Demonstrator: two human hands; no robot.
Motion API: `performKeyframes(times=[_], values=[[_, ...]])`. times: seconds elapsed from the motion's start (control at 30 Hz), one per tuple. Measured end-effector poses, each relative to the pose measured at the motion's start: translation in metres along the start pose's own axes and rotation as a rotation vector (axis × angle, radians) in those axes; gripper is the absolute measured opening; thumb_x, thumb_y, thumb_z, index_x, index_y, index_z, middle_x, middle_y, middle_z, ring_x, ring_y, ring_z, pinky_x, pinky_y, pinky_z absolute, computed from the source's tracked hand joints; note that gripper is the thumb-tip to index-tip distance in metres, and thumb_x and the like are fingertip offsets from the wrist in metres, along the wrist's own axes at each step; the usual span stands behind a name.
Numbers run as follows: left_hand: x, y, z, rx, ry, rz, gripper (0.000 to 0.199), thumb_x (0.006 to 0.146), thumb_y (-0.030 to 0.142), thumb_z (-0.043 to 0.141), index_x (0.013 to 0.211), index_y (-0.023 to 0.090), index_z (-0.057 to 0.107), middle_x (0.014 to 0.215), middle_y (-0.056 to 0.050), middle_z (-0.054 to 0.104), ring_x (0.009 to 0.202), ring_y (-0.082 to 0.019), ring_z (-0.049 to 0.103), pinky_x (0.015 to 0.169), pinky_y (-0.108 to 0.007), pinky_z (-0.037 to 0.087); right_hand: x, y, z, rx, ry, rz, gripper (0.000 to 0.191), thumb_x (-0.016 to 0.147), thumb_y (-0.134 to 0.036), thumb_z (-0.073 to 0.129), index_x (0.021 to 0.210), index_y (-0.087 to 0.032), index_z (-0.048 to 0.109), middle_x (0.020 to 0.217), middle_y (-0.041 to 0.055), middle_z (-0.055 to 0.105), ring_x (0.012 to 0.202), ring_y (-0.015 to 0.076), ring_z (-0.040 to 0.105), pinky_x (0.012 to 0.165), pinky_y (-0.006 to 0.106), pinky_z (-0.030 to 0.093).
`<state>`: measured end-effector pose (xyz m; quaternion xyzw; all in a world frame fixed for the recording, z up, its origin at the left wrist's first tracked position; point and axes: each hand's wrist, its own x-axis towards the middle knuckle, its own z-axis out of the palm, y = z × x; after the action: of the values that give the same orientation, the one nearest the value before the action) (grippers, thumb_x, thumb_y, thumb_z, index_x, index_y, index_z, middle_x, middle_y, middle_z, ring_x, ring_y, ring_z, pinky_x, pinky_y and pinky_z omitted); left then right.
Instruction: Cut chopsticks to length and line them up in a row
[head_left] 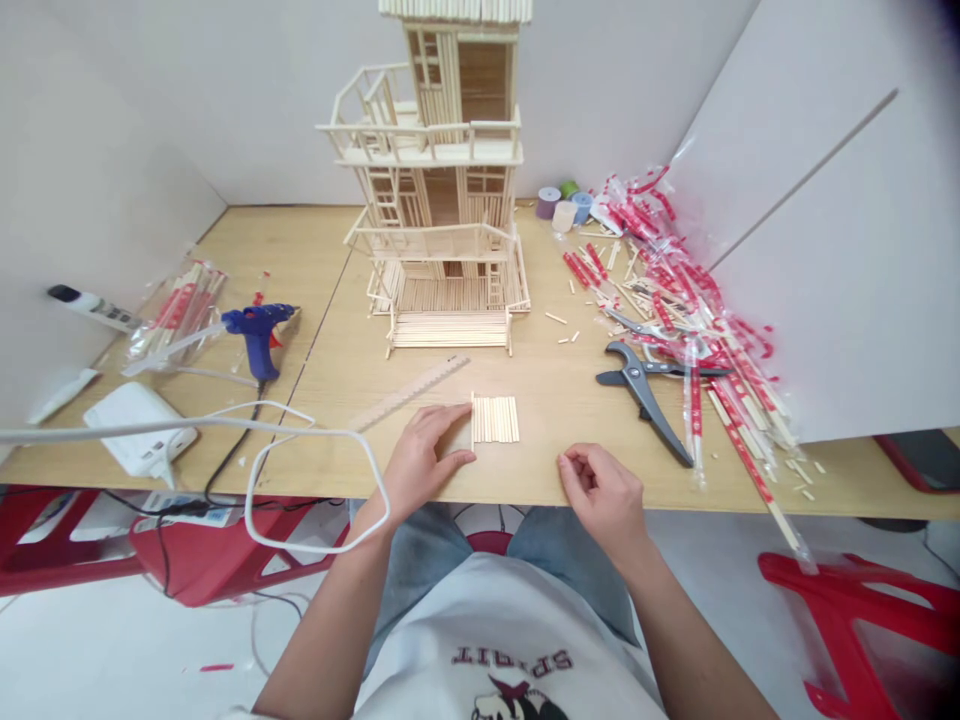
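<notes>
So, small pale wooden-stick panel (496,419) touched at left edge by loosely open left hand (421,455), sticks laid fore-and-aft; right hand (609,495) curled closed, apart, contents can't be told.

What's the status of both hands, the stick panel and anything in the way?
Left hand at edge of stick panel. Right hand curled, contents unclear. Panel flat on table. White cable crosses left wrist in view.
</notes>
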<state>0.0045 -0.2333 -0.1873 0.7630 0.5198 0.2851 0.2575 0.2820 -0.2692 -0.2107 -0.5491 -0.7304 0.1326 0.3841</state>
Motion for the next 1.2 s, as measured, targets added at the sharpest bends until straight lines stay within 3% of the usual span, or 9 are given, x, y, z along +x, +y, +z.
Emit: performKeyframes(times=[1.2], values=[[-0.0011,-0.0036,0.0009,0.021,0.031,0.023,0.056,0.085,0.039,0.074,0.137,0.024,0.057,0.133,-0.01,0.065,0.125,-0.03,0.055,0.109,-0.052,0.044,0.0,-0.0014,-0.0015,-0.008,0.022,-0.013,0.004,0.094,-0.019,0.062,0.09,-0.019,0.061,0.07,-0.0026,0.06,0.058,0.0105,0.056,0.059,0.023,0.045]])
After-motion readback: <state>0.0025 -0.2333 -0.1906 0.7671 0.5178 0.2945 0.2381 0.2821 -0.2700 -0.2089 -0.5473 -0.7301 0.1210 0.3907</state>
